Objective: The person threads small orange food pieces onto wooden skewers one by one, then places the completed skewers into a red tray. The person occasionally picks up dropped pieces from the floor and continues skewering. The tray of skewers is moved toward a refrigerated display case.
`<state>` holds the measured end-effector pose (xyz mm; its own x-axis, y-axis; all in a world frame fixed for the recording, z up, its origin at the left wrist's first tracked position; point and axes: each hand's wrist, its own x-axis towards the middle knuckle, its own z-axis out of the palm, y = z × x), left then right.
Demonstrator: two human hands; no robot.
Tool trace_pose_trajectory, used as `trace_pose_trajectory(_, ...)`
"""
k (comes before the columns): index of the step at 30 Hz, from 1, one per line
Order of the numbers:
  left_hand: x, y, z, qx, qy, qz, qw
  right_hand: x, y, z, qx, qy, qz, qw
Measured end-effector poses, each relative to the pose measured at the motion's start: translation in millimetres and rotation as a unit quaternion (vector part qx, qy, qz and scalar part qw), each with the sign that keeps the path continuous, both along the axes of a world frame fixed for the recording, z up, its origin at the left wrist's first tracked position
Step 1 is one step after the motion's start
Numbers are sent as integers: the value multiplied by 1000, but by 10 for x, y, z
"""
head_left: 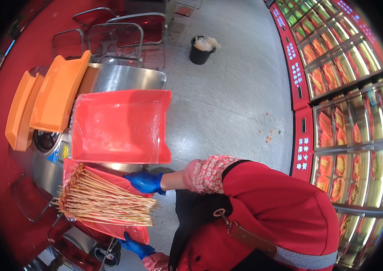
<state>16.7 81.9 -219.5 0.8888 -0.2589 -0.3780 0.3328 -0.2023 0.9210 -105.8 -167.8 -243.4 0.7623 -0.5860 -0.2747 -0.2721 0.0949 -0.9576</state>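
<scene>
A red plastic tray (140, 233) lined with clear film is held level in front of me. It carries a thick layer of food skewers on bamboo sticks (110, 200), the food ends pointing away and the bare ends towards me. My right hand (145, 182), in a blue glove, grips the tray's side edge. On the opposite side, my left hand (136, 244), also blue-gloved, holds the near corner, its fingers partly hidden. Just beyond my right hand lies another red tray (117, 128), film-lined, with no skewers in it.
Two orange trays (58, 95) and a scale with a display (65, 151) are on the steel table (130, 78). Metal-framed folding chairs (117, 37) stand around it. A black bin (200, 56) is on the floor, near scattered food bits (269, 138). Lit display fridges (350, 115) line the right side.
</scene>
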Motion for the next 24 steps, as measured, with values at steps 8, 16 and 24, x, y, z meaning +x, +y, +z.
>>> trace_pose_trajectory(8,45,-40,138,111,-37,-68,991,-463,167,119,-151,55,0,987)
trace_pose_trajectory(16,7,-739,431,133,-299,-136,935,-2521,397,137,-122,161,-55,978)
trace_pose_trajectory(24,-1863,-2231,843,-162,-312,-351,868,-4583,567,-34,-22,252,-161,954)
